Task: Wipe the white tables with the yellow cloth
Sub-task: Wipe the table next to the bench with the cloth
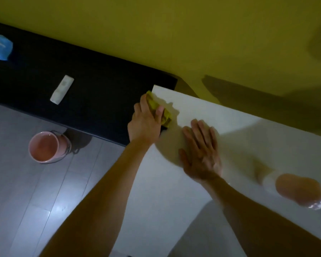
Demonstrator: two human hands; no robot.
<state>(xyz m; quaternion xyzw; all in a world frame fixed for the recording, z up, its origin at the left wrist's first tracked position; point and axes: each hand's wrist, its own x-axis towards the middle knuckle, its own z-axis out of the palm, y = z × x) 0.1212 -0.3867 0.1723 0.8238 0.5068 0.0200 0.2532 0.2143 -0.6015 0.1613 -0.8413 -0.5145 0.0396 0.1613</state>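
Note:
A white table (211,115) runs from the middle of the view to the lower right, against a yellow wall. My left hand (145,121) is shut on a crumpled yellow cloth (165,114) and presses it on the table's left edge near the far corner. Part of the cloth is hidden under my fingers. My right hand (200,151) lies flat on the tabletop just right of the cloth, fingers spread and holding nothing.
A black bench or low unit (82,101) adjoins the table's left end, bearing a white remote (62,89) and a blue tissue pack (0,47). A pink bucket (46,145) stands on the grey floor. A pinkish object (300,191) sits on the table at right.

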